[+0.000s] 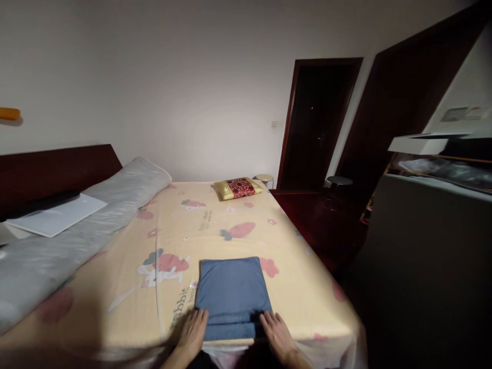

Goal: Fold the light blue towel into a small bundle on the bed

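A flat, square dark blue cushion cover lies near the front edge of the bed, with a crease or flap running across its near end. My left hand rests at its near left side, fingers stretched forward and the tips on the fabric edge. At the near right side, my right hand lies palm down, its fingertips touching the cover. Both thumbs are mostly hidden.
The bed has a yellow printed sheet under clear plastic. A grey rolled mattress or quilt lies along the left, bearing a white board. A red and gold pillow sits at the far end. A dark cabinet stands right.
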The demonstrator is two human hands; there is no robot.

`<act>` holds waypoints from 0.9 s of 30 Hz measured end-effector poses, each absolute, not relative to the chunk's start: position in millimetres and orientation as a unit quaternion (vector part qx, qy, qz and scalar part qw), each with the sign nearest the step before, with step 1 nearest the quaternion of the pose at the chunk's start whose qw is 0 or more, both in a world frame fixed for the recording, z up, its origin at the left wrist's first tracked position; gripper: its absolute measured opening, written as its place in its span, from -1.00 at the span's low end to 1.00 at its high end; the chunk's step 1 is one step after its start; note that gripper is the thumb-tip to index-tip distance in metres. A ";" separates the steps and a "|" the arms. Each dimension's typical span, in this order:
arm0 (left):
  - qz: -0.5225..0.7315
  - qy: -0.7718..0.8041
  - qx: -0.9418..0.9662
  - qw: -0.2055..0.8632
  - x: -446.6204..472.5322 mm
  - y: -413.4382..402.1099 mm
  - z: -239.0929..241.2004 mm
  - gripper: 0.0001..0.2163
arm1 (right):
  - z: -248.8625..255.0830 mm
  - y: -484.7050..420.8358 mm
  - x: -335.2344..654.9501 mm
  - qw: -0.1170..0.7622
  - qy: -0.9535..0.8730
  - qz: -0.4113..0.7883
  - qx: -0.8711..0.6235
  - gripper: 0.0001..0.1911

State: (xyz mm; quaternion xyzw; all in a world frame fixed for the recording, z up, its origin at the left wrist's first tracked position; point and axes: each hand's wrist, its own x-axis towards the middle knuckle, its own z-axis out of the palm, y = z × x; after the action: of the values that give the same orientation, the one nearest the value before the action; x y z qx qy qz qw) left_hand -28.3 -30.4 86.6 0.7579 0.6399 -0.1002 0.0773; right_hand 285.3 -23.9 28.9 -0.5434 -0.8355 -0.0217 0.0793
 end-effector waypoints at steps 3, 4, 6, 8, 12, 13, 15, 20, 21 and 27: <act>-0.106 0.589 0.793 0.112 -3.3 -40.8 73.8 -0.29 | 17.1 -29.9 274.1 0.086 -0.849 -0.057 -0.518 -0.55; -0.099 0.566 0.810 0.122 3.3 -44.6 71.5 -0.30 | 16.8 -31.3 272.0 0.081 -0.847 -0.057 -0.522 -0.55; -0.082 0.528 0.834 0.135 11.8 -51.7 70.0 -0.33 | 22.5 -33.2 270.0 0.069 -0.839 -0.044 -0.537 -0.57; -0.079 0.517 0.840 0.147 13.8 -56.8 70.4 -0.38 | 34.6 -34.9 268.8 0.058 -0.835 -0.020 -0.547 -0.55; -0.084 0.517 0.836 0.163 7.7 -59.6 65.2 -0.38 | 62.4 -42.4 260.4 0.049 -0.881 0.098 -0.461 -0.31; -0.082 0.517 0.836 0.162 6.2 -59.4 62.1 -0.39 | 67.3 -44.8 257.3 0.050 -0.896 0.136 -0.420 -0.22; -0.072 0.510 0.842 0.160 4.8 -58.8 55.3 -0.42 | 72.7 -48.1 253.1 0.052 -0.912 0.195 -0.356 -0.11; -0.056 0.511 0.844 0.154 4.9 -57.6 44.3 -0.43 | 67.0 -39.5 274.4 0.035 -0.890 0.241 -0.386 -0.13; -0.056 0.520 0.839 0.152 4.0 -56.8 44.2 -0.43 | 64.5 -35.8 283.8 0.033 -0.882 0.236 -0.406 -0.19; -0.048 0.590 0.796 0.127 -8.2 -47.6 59.8 -0.51 | 49.9 -21.2 323.9 0.052 -0.859 0.138 -0.490 -0.37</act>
State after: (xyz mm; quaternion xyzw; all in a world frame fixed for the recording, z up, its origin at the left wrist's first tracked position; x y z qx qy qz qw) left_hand -8.2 -47.6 59.8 0.7958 0.5901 -0.0480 0.1274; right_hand 323.9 -21.2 49.9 -0.4904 -0.8589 0.1381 0.0520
